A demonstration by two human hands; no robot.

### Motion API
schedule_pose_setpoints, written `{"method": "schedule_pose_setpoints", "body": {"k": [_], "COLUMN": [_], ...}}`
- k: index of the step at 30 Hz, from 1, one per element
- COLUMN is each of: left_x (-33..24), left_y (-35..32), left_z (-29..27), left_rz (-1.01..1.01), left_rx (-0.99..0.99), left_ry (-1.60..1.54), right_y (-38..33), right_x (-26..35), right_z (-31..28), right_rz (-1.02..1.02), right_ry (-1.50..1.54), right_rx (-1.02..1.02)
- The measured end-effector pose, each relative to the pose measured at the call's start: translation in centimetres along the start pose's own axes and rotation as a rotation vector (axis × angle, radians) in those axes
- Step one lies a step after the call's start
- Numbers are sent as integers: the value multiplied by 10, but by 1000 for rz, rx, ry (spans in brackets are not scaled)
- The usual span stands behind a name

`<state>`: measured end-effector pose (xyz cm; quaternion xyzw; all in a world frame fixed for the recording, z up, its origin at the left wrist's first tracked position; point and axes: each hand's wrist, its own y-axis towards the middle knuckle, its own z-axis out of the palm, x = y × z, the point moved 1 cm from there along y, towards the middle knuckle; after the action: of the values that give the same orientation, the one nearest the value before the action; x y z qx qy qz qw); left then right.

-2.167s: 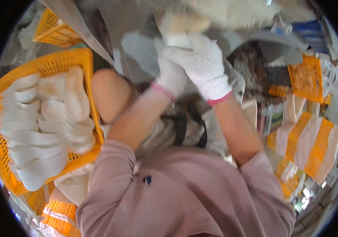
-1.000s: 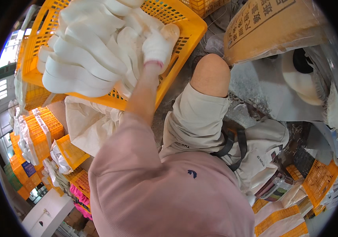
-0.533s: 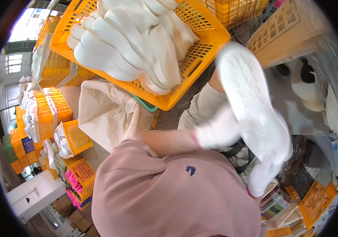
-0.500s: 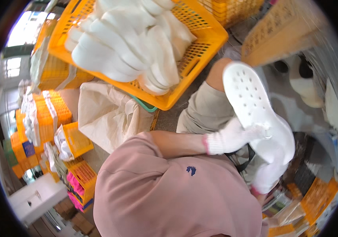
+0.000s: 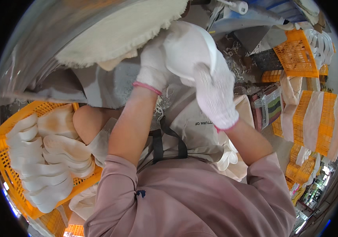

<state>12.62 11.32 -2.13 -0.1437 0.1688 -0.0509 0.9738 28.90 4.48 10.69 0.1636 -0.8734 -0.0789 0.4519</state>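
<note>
Both my gloved hands grip one white shoe sole (image 5: pixel 186 51), raised in front of me just under the fluffy buffing wheel (image 5: pixel 121 33). My left hand (image 5: pixel 153 65) clasps its left edge; my right hand (image 5: pixel 214 93) wraps its right side. An orange crate (image 5: pixel 3 158) of white soles sits at my left.

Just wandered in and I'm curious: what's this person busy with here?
A person in white work gloves holds a white shoe sole with both hands, the left hand and right hand, up against a fuzzy cream-coloured wheel. At the person's left, an orange plastic basket holds a stack of similar white soles. More orange baskets stand on the right.
</note>
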Motion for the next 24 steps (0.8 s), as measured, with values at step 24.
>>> {"method": "schedule_pose_setpoints", "body": {"k": [24], "left_x": [20], "left_y": [-53], "left_z": [13], "left_rz": [392], "left_rx": [-279], "left_ry": [332], "right_y": [44], "right_x": [-13], "right_z": [23], "right_rz": [189], "right_ry": [-11], "right_rx": [361]}}
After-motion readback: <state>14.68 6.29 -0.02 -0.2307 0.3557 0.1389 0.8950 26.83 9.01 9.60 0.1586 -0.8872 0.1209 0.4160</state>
